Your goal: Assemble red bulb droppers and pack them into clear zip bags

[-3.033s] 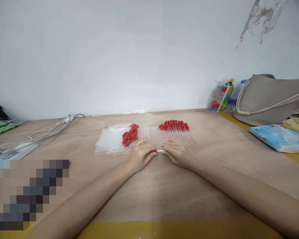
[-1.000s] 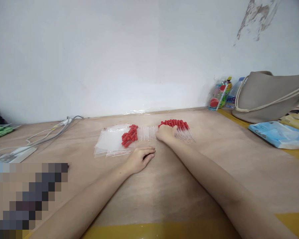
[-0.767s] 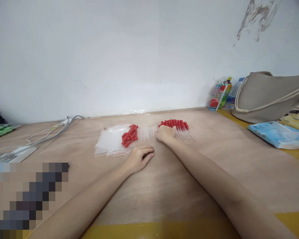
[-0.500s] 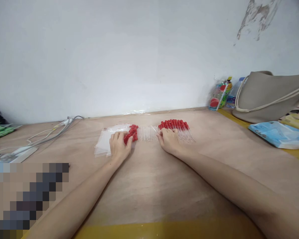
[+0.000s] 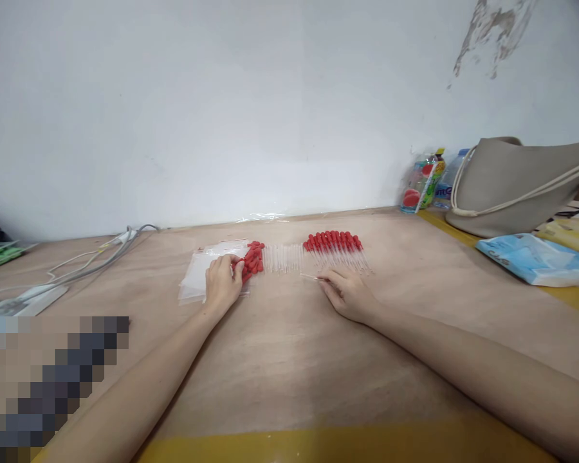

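My left hand (image 5: 223, 283) is at a heap of red rubber dropper bulbs (image 5: 255, 254), its thumb and fingertips pinched on one of them. Under that hand lie flat clear plastic bags (image 5: 193, 280). My right hand (image 5: 350, 292) grips a thin clear dropper tube (image 5: 309, 276) by one end, its other end pointing left just above the table. Between the hands a row of bare clear tubes (image 5: 282, 258) lies side by side. Beyond my right hand are several droppers with red bulbs (image 5: 335, 240) fitted, bulbs facing the wall.
On the left, cables run to a white power strip (image 5: 43, 301), with green packets (image 5: 0, 256) behind. At right stand drink bottles (image 5: 422, 183), a grey bag (image 5: 516, 186) and a blue-white packet (image 5: 535, 258). Yellow tape (image 5: 270, 447) lines the front edge; a wall bounds the back.
My right hand has drawn back from the tube row toward me and right, carrying a tube. My left fingers have closed in on a bulb at the heap.
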Motion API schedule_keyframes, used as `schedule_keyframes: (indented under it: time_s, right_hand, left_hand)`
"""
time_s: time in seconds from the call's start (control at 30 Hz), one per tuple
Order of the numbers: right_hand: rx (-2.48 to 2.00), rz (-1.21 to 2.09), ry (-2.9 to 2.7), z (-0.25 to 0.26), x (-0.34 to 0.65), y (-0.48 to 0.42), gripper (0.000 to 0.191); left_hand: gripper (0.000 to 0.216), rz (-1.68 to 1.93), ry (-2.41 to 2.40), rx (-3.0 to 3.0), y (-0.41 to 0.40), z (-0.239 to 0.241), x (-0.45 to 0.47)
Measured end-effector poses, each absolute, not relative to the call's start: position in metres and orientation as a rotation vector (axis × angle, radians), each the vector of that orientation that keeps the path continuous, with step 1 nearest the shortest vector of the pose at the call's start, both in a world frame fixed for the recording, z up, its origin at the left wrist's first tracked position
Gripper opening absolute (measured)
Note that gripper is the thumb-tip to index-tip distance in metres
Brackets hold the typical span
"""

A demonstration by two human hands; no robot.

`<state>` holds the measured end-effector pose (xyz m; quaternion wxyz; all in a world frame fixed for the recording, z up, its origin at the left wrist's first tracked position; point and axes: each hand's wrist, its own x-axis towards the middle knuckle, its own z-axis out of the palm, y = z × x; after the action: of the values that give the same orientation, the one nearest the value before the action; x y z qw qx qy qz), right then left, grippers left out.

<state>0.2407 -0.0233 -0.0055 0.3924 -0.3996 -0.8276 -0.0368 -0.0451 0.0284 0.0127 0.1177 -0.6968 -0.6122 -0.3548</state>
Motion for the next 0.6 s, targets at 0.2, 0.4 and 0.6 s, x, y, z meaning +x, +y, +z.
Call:
schedule_keyframes:
  time_s: [0.2,0.4,0.6]
  right_hand:
    - [-1.023,-0.027,-2.100,-0.005,0.241,-0.021,0.012]
    - [-1.043,0.026,-2.066,-0.004,0.241,-0.022,0.014]
    - [-0.875,-0.074,-2.098,-0.007,0.238,-0.021,0.020]
  left_hand:
    - [0.013,-1.056,-1.775,-2.015,0.025,0.017,-0.041]
    - [0.015,-1.231,-1.450,-2.424,0.002,0.009,-0.012]
    - [0.013,-1.158,-1.208,-2.758,-0.016,0.003,0.017]
